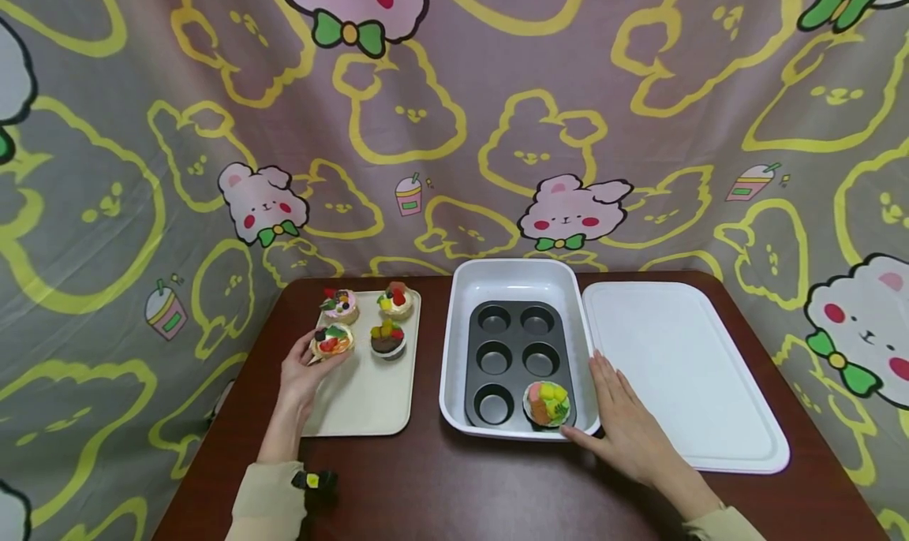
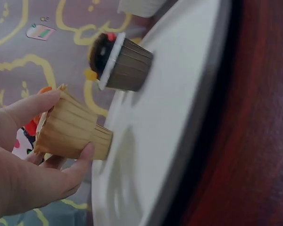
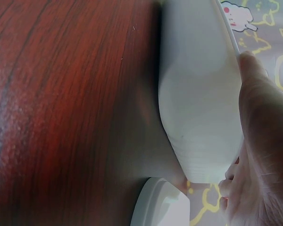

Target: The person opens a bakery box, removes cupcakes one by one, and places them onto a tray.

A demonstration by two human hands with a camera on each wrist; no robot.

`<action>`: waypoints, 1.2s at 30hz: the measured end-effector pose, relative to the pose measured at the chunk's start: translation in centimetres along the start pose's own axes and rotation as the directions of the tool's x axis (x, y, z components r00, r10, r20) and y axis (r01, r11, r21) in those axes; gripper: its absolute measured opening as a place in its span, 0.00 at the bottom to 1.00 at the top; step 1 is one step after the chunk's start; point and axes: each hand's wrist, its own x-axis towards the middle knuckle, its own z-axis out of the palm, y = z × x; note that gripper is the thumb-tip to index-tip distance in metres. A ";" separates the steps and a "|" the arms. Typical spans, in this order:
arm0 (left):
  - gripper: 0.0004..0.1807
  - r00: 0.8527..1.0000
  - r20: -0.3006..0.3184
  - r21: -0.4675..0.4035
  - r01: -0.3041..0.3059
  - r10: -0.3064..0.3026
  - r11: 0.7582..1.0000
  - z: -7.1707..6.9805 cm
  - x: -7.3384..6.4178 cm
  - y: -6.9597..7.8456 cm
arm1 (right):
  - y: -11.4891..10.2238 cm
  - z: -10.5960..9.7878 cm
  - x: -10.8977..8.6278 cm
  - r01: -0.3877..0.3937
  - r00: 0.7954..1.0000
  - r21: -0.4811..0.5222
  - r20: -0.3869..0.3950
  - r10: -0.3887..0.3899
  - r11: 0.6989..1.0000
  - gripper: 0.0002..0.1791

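Note:
My left hand [image 1: 301, 371] grips a fruit-topped cupcake [image 1: 332, 341] by its tan pleated wrapper [image 2: 68, 125], thumb on one side and fingers on the other. It is over the left part of a cream tray [image 1: 358, 403]; whether it touches the tray is hard to tell. Three more cupcakes stand there: a pink-topped one [image 1: 341, 307], a cream one [image 1: 394, 302] and a chocolate one [image 1: 387, 341]. My right hand [image 1: 628, 423] rests with extended fingers against the right rim of a white tub [image 1: 521, 271]. In the tub, a dark muffin pan [image 1: 514, 360] holds one cupcake [image 1: 547, 404] in its front right cup.
A white lid [image 1: 682, 367] lies flat on the brown table [image 1: 440, 494], right of the tub. Patterned cloth [image 1: 454, 131] hangs behind the table and at both sides. A dark strap with a yellow mark [image 1: 312, 480] sits at the left sleeve.

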 end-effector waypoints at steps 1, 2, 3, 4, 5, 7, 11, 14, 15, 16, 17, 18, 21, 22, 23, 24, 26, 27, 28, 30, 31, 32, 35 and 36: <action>0.48 1.000 -0.016 -0.007 0.002 -0.002 1.000 0.0 0.2 -0.2 | 0.0 0.0 0.0 -0.001 1.000 0.000 0.000 0.001 1.000 0.68; 0.48 1.000 -0.030 -0.012 0.007 -0.007 1.000 0.0 0.4 -0.4 | 0.0 0.0 0.0 0.001 1.000 -0.002 -0.001 -0.001 1.000 0.68; 0.48 0.999 -0.041 -0.017 0.008 -0.009 1.000 0.0 0.5 -0.6 | 0.1 0.0 0.1 0.000 1.000 -0.004 -0.002 0.000 1.000 0.68; 0.48 0.999 -0.050 -0.014 0.008 -0.009 1.000 0.0 0.6 -0.8 | 0.1 0.1 0.1 0.001 1.000 -0.005 -0.002 -0.001 1.000 0.68; 0.48 0.998 -0.057 -0.001 0.009 -0.009 1.000 -0.1 0.8 -1.0 | 0.1 0.0 0.1 0.003 1.000 -0.008 -0.004 -0.003 1.000 0.68; 0.48 0.998 -0.066 0.017 0.010 -0.009 1.000 -0.2 1.1 -1.4 | 0.1 0.0 0.1 0.003 1.000 -0.009 -0.004 -0.004 1.000 0.68; 0.48 0.998 -0.066 0.018 0.003 -0.002 1.000 -0.3 1.5 -2.0 | 0.0 -0.1 0.1 0.000 1.000 -0.002 -0.003 -0.001 1.000 0.67; 0.47 0.998 -0.069 0.014 -0.013 0.014 1.000 -0.1 1.6 -2.3 | 0.0 -0.1 0.0 -0.007 1.000 0.005 0.003 0.007 1.000 0.67; 0.47 0.997 -0.070 0.016 -0.020 0.021 1.000 -0.1 1.7 -2.3 | 0.0 -0.1 0.0 -0.009 1.000 0.004 0.005 0.009 1.000 0.67; 0.47 0.997 -0.073 0.022 -0.025 0.027 0.999 -0.1 1.8 -2.4 | 0.0 -0.1 0.1 -0.011 1.000 0.003 0.007 0.011 1.000 0.68; 0.47 0.996 -0.077 0.027 -0.032 0.034 0.999 0.0 1.8 -2.4 | 0.0 -0.1 0.1 -0.013 1.000 0.004 0.009 0.013 1.000 0.68; 0.47 0.996 -0.080 0.034 -0.038 0.040 0.999 0.0 1.8 -2.4 | 0.0 0.0 0.1 -0.014 1.000 0.003 0.010 0.014 1.000 0.68; 0.46 0.994 -0.088 0.079 -0.055 0.062 0.995 0.0 1.9 -2.5 | 0.0 0.0 0.2 -0.016 1.000 0.000 0.010 0.016 1.000 0.68; 0.46 0.993 -0.092 0.102 -0.064 0.073 0.993 0.0 1.9 -2.6 | 0.0 0.0 0.2 -0.017 1.000 0.000 0.011 0.017 1.000 0.68; 0.46 0.991 -0.099 0.129 -0.073 0.086 0.989 0.0 1.8 -2.6 | 0.0 0.0 0.2 -0.016 1.000 0.000 0.009 0.016 1.000 0.68; 0.45 0.989 -0.109 0.167 -0.082 0.101 0.983 -0.1 1.8 -2.7 | 0.0 0.0 0.2 -0.015 1.000 0.000 0.007 0.015 1.000 0.68; 0.44 0.983 -0.124 0.250 -0.104 0.139 0.963 -0.3 1.6 -2.8 | 0.0 0.0 0.1 -0.013 1.000 0.000 0.005 0.013 1.000 0.68; 0.44 0.979 -0.128 0.295 -0.117 0.160 0.948 -0.3 1.5 -2.9 | -0.1 0.0 0.1 -0.012 1.000 0.001 0.004 0.012 1.000 0.67; 0.43 0.974 -0.131 0.337 -0.131 0.184 0.932 -0.4 1.4 -3.0 | -0.1 0.0 0.1 -0.010 1.000 0.001 0.002 0.010 1.000 0.67; 0.42 0.962 -0.132 0.446 -0.156 0.238 0.881 -0.5 1.2 -3.2 | -0.1 -0.1 0.0 -0.006 1.000 0.001 -0.001 0.006 1.000 0.67; 0.42 0.956 -0.128 0.496 -0.168 0.264 0.852 -0.6 1.1 -3.3 | -0.1 -0.1 0.0 -0.006 1.000 0.002 -0.002 0.006 1.000 0.67; 0.41 0.949 -0.124 0.543 -0.180 0.290 0.820 -0.6 1.0 -3.4 | -0.1 -0.1 0.0 -0.005 1.000 0.000 -0.003 0.005 1.000 0.67; 0.43 0.929 -0.114 0.682 -0.185 0.352 0.708 -0.8 0.8 -3.6 | -0.1 -0.2 0.1 -0.004 1.000 0.000 -0.002 0.004 1.000 0.67; 0.44 0.926 -0.110 0.716 -0.177 0.361 0.675 -0.8 0.7 -3.6 | -0.1 -0.2 0.1 -0.005 1.000 0.000 -0.001 0.005 1.000 0.67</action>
